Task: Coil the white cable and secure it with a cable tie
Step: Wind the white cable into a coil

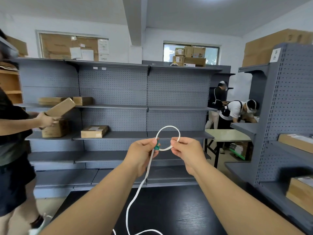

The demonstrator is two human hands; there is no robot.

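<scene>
Both my hands are raised in front of me over a black table [169,209]. A white cable [167,127] makes one small loop between them. My left hand [141,155] pinches the cable where the loop closes, together with a small green piece [157,146], perhaps the cable tie. My right hand [185,150] pinches the right side of the loop. From my left hand the cable's long tail [135,195] hangs down onto the table and curls near the bottom edge.
Grey pegboard shelving [115,99] with a few cardboard boxes stands behind the table, and another grey rack [288,116] is on the right. A person [15,150] holding a box stands close on the left. Two more people [233,111] work at the back right.
</scene>
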